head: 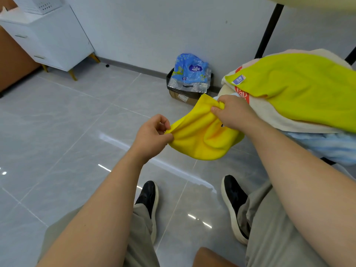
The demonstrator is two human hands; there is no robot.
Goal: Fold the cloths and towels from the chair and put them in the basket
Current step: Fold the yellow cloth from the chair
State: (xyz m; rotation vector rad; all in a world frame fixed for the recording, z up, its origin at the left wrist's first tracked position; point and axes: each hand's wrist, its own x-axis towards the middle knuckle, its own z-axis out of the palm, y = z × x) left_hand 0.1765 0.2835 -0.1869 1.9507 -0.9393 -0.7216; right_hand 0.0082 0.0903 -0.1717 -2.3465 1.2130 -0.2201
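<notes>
A yellow cloth (200, 139) was held in mid-air above the tiled floor (57, 132). Its near edge was pinched between thumb and fingers of the left grip (152, 135); a bunched upper edge was clenched in the right grip (233, 112). Just beside it, to the right, a lime-green towel (300, 85) was found lying over a cream towel (269, 114) and a pale blue towel (327, 145).

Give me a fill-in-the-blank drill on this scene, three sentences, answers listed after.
The left hand and the right hand both pinch a ____ cloth.
The lime-green towel lies on ____ of a cream towel.
The person's shoes are ____ with pale soles.
Answers: yellow; top; black.
</notes>
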